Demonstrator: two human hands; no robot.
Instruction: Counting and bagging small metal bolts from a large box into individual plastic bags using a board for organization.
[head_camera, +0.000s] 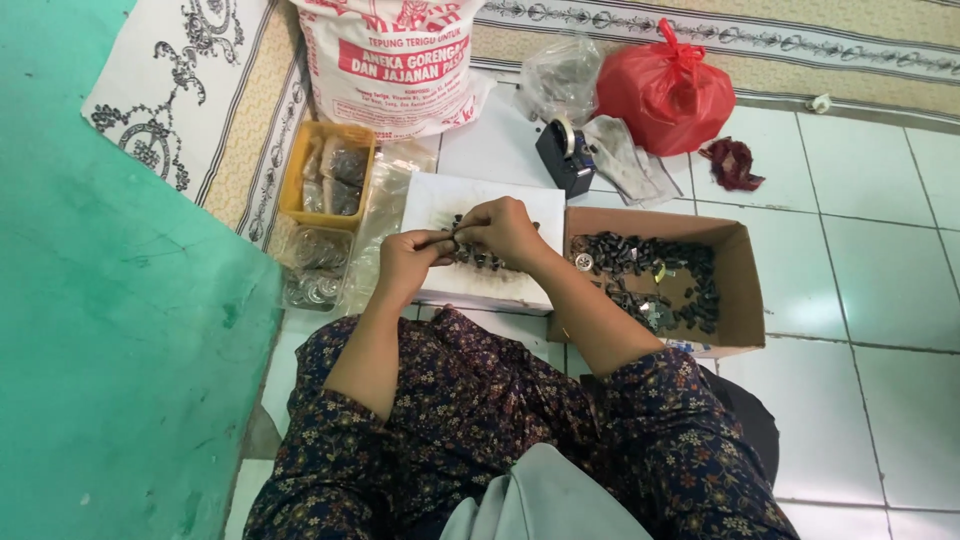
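Note:
I sit on a tiled floor with both hands over a white board (440, 200). My left hand (412, 258) and my right hand (503, 230) meet at the fingertips, pinching a small dark part (452, 238) between them. A short row of the same small dark parts (480, 258) lies on the board just under my right hand. To the right, an open cardboard box (740, 290) holds several more dark parts, with a few lighter pieces among them.
A yellow tray (300, 170) with small clear bags stands left of the board, with clear bags of round metal pieces (315, 265) below it. Behind are a large white printed sack (395, 60), a black tape dispenser (565, 155), a red plastic bag (665, 90) and a green wall (110, 330).

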